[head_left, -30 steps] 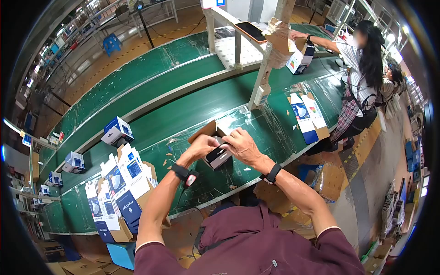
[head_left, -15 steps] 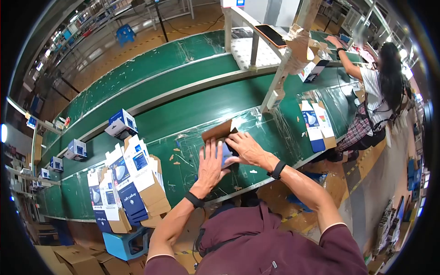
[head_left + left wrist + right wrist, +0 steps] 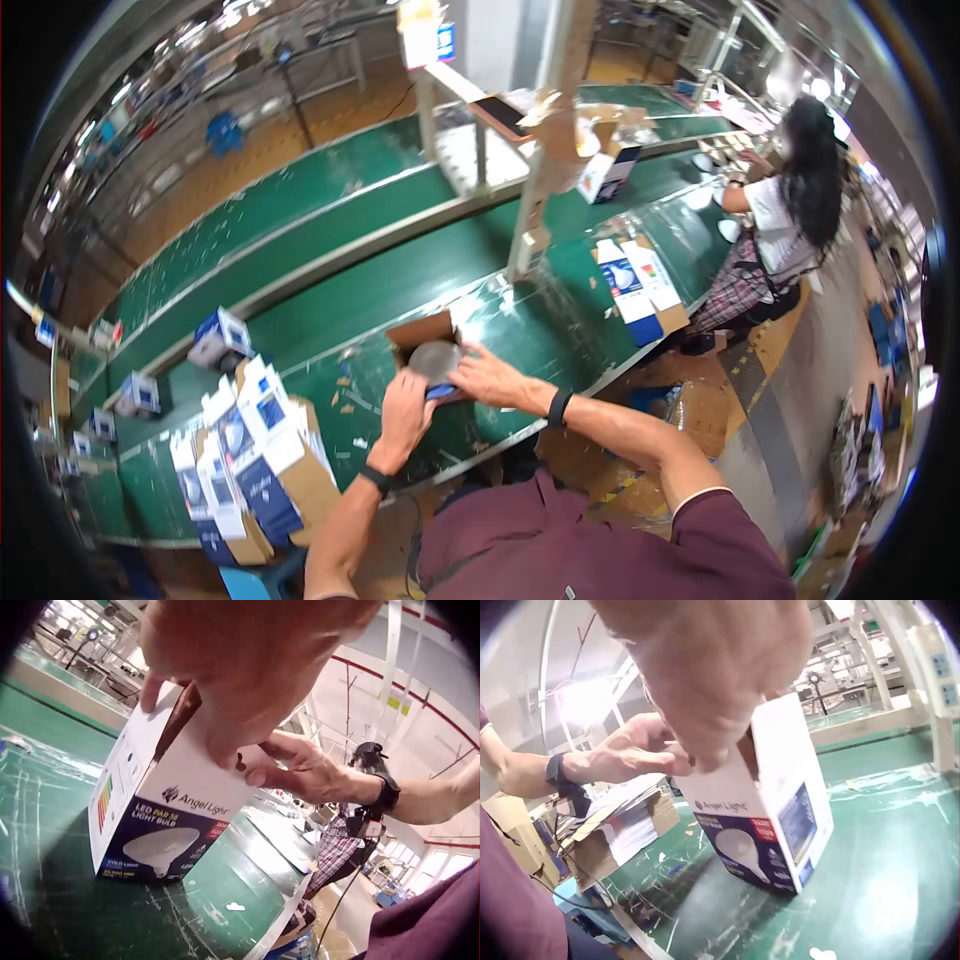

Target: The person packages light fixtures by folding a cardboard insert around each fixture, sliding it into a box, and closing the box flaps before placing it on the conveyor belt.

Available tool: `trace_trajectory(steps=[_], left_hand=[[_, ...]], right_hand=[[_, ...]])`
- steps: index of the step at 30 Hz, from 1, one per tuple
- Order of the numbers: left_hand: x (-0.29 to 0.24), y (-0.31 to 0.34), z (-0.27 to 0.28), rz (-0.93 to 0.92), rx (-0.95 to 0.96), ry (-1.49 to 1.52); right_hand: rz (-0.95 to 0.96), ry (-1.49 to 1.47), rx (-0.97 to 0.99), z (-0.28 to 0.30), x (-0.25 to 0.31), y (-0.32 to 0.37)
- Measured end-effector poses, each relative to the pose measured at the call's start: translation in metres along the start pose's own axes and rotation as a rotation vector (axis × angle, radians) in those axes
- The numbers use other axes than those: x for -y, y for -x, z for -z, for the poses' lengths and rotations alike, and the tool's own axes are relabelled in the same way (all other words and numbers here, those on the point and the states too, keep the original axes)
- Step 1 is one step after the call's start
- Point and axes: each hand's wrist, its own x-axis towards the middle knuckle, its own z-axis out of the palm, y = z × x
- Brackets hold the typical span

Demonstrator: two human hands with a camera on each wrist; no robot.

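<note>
A light bulb box, white and dark blue with a bulb picture on its front, stands upright on the green work surface. Its top is open, with a brown inner flap raised at the far side. Inside the opening shows a round grey disc, like a bulb's face. My left hand pinches the near top edge at the left, thumb toward the front panel. At the right of that edge my right hand grips the panel between thumb and fingers. In both wrist views the holding hand hides part of the top.
Flattened cartons are stacked at the left, above a blue stool. Several made-up boxes line the belt beyond. More flat cartons lie to the right, near another person. A post rises behind the box.
Half a second ago my left fingers lay straight over the box top; now they grip its near edge. The grey disc has come into view. The head view has shifted.
</note>
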Motion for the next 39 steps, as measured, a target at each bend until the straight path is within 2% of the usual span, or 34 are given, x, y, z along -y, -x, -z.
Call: trace_trajectory(steps=[1,3,5,6,9,10,13,14,16,17,18,19,21,24,28,33,35,37,38,39], left_hand=[[0.006,0.009,-0.006,-0.081,-0.112,-0.011],[0.006,0.014,-0.005,-0.070,-0.050,-0.002],[0.004,0.010,0.001,-0.060,-0.046,-0.037],[0.001,0.006,0.003,0.050,0.000,0.067],[-0.012,0.001,0.018,-0.046,-0.128,-0.014],[-0.001,0.006,0.012,-0.006,-0.074,0.035],[0.011,0.013,-0.004,-0.044,-0.100,0.233],[0.016,0.013,-0.008,-0.041,-0.057,0.295],[0.024,0.014,-0.006,-0.088,-0.018,0.263],[0.028,0.011,-0.006,-0.118,-0.010,0.253],[0.034,0.015,-0.008,-0.127,-0.019,0.251],[0.038,0.019,-0.009,-0.134,-0.013,0.184],[0.033,0.023,-0.009,-0.145,-0.052,0.183],[0.032,0.044,-0.029,-0.099,-0.098,0.190],[0.031,0.047,-0.031,-0.196,-0.084,0.209],[0.036,0.049,-0.026,-0.325,-0.058,0.108],[0.041,0.058,-0.041,-0.383,-0.050,0.103],[0.034,0.055,-0.037,-0.290,0.020,0.183],[0.026,0.049,-0.031,-0.155,0.064,0.288],[0.039,0.043,-0.038,-0.184,0.069,0.300]], right_hand=[[-0.012,0.013,-0.052,0.007,0.001,0.007],[-0.024,-0.098,-0.111,0.003,0.005,0.020],[-0.084,-0.195,0.002,0.000,0.001,0.017],[-0.107,-0.240,0.052,0.004,-0.001,0.013],[-0.163,-0.492,-0.289,0.023,0.003,0.015],[-0.289,-0.585,-0.320,0.014,-0.010,0.022],[-0.883,-1.170,-0.346,-0.017,-0.022,0.021],[-0.858,-1.278,-0.186,-0.035,-0.023,0.014],[-0.750,-1.058,-0.236,-0.099,-0.025,0.001],[-0.746,-0.998,-0.370,-0.086,-0.014,-0.006],[-0.728,-1.082,-0.344,-0.104,-0.018,-0.009],[-0.764,-1.164,-0.375,-0.098,-0.013,-0.008],[-0.763,-1.071,-0.407,-0.102,-0.009,-0.006],[-0.843,-1.016,-0.422,-0.094,-0.001,-0.008],[-1.012,-1.272,-0.339,-0.083,-0.004,-0.010],[-1.130,-1.038,-0.312,-0.095,-0.002,-0.018],[-1.186,-0.984,-0.322,-0.095,0.004,-0.023],[-1.241,-0.961,-0.330,-0.089,0.011,-0.026],[-1.207,-0.970,-0.382,-0.087,0.015,-0.026],[-1.183,-0.964,-0.400,-0.089,0.018,-0.027]])
